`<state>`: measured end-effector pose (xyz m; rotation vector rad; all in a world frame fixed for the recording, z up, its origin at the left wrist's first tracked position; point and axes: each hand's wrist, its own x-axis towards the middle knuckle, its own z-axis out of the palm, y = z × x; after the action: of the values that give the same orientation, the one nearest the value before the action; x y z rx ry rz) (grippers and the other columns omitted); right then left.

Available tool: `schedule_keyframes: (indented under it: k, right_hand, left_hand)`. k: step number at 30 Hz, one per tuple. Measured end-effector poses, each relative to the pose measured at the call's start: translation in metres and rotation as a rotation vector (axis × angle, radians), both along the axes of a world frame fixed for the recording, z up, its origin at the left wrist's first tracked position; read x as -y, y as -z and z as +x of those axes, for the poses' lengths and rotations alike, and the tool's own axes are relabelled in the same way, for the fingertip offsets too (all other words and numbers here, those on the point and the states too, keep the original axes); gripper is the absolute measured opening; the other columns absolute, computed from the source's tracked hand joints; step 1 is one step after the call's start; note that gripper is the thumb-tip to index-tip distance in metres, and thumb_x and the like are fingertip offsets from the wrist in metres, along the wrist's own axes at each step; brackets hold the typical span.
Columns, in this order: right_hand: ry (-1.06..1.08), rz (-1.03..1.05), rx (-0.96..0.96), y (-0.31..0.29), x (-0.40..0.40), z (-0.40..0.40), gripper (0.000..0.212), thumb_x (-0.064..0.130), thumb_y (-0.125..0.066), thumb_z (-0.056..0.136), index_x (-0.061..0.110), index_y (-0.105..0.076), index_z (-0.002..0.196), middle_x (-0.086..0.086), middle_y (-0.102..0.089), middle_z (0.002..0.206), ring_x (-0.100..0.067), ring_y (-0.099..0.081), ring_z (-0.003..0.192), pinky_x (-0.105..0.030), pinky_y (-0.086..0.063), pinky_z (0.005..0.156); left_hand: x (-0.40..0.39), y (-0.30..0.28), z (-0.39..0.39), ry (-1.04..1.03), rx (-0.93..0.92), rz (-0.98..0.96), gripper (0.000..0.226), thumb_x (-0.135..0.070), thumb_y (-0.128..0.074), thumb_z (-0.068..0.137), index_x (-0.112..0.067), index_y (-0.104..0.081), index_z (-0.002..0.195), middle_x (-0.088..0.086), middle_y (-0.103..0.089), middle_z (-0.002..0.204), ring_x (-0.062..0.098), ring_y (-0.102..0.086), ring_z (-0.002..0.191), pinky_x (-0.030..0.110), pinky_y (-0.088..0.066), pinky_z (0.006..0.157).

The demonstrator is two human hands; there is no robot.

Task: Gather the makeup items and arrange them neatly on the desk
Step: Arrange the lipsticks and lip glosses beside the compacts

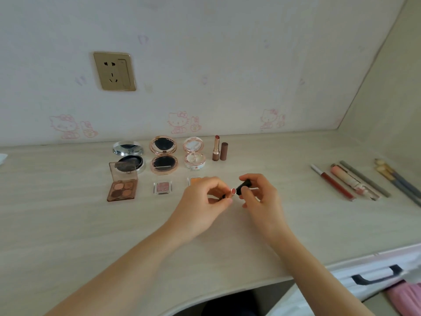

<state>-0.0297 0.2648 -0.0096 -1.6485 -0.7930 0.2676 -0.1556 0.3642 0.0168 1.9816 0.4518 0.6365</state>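
Observation:
My left hand (206,197) pinches a lipstick (232,191) with its pink tip showing, above the desk's middle. My right hand (258,193) holds its black cap (244,186) just right of the tip. Behind them stand three open compacts: silver (128,156), rose gold (163,156) and white (194,155). An open lipstick (216,148) and its brown cap (224,151) stand upright to their right. A brown eyeshadow palette (123,184), a small pink pan (162,187) and an orange pan (195,180), partly hidden by my left hand, form the front row.
Several pencils, lip tubes (337,184) and brushes (396,179) lie at the desk's right. A wall socket (114,71) sits on the back wall. The desk's front edge (273,280) curves near me; a white drawer with a black handle (373,275) is at lower right.

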Motion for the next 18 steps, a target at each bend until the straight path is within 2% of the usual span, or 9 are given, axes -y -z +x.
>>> schedule_keyframes:
  k: [2, 4, 6, 10, 13, 16, 18]
  right_hand:
    - [0.024, -0.015, 0.034, 0.001, 0.001, 0.014, 0.026, 0.009, -0.054, 0.09, 0.032, -0.06, 0.1, 0.013, -0.063, 0.086, -0.011, -0.063, 0.083, -0.028, -0.053, 0.072]
    - [0.058, -0.054, 0.076, 0.002, 0.0, 0.028, 0.024, 0.013, -0.056, 0.09, 0.032, -0.056, 0.105, 0.015, -0.061, 0.087, -0.007, -0.061, 0.083, -0.009, -0.045, 0.064]
    - [0.105, -0.1, 0.096, 0.004, -0.003, 0.042, 0.026, 0.016, -0.059, 0.089, 0.031, -0.051, 0.109, 0.015, -0.059, 0.087, 0.0, -0.059, 0.078, -0.005, -0.041, 0.058]
    - [0.136, -0.163, 0.118, 0.009, -0.017, 0.068, 0.018, 0.015, -0.061, 0.087, 0.028, -0.052, 0.095, 0.012, -0.062, 0.087, -0.004, -0.057, 0.075, -0.007, -0.041, 0.056]
    - [0.113, -0.261, 0.187, 0.011, -0.032, 0.08, 0.018, 0.02, -0.062, 0.085, 0.035, -0.051, 0.086, 0.014, -0.061, 0.086, -0.005, -0.055, 0.08, -0.013, -0.038, 0.057]
    - [0.084, -0.336, 0.241, 0.012, -0.047, 0.087, 0.015, 0.023, -0.061, 0.085, 0.033, -0.053, 0.093, 0.012, -0.059, 0.088, -0.006, -0.053, 0.081, -0.02, -0.039, 0.06]
    - [0.046, -0.351, 0.285, 0.012, -0.054, 0.089, 0.018, 0.023, -0.06, 0.086, 0.03, -0.054, 0.101, 0.016, -0.054, 0.085, -0.01, -0.053, 0.084, -0.022, -0.04, 0.063]
  left_hand:
    - [0.001, -0.003, 0.021, -0.032, -0.013, 0.004, 0.012, -0.01, -0.072, 0.082, -0.021, -0.069, 0.082, -0.007, -0.07, 0.082, -0.001, -0.064, 0.078, 0.011, -0.05, 0.07]
    - [-0.003, -0.006, 0.042, -0.082, -0.065, -0.018, 0.006, -0.013, -0.074, 0.08, -0.018, -0.071, 0.082, -0.007, -0.072, 0.078, 0.0, -0.067, 0.074, 0.01, -0.047, 0.063]
    - [-0.009, -0.01, 0.063, -0.15, -0.117, -0.003, 0.006, -0.013, -0.074, 0.078, -0.015, -0.072, 0.083, -0.005, -0.073, 0.08, 0.005, -0.068, 0.077, 0.012, -0.044, 0.06]
    - [-0.021, -0.018, 0.09, -0.276, -0.166, 0.09, 0.004, -0.008, -0.074, 0.076, -0.008, -0.071, 0.078, 0.005, -0.072, 0.078, 0.02, -0.067, 0.076, 0.031, -0.051, 0.069]
    - [-0.033, -0.02, 0.102, -0.338, -0.249, 0.183, 0.005, -0.008, -0.074, 0.076, -0.005, -0.07, 0.074, 0.007, -0.07, 0.074, 0.024, -0.065, 0.071, 0.029, -0.047, 0.061]
    - [-0.045, -0.023, 0.11, -0.398, -0.327, 0.24, 0.005, -0.006, -0.073, 0.076, -0.003, -0.07, 0.077, 0.011, -0.07, 0.079, 0.024, -0.063, 0.071, 0.026, -0.041, 0.056]
    - [-0.051, -0.024, 0.114, -0.436, -0.36, 0.256, 0.004, -0.005, -0.071, 0.076, -0.004, -0.069, 0.08, 0.011, -0.069, 0.082, 0.025, -0.063, 0.075, 0.026, -0.041, 0.057]
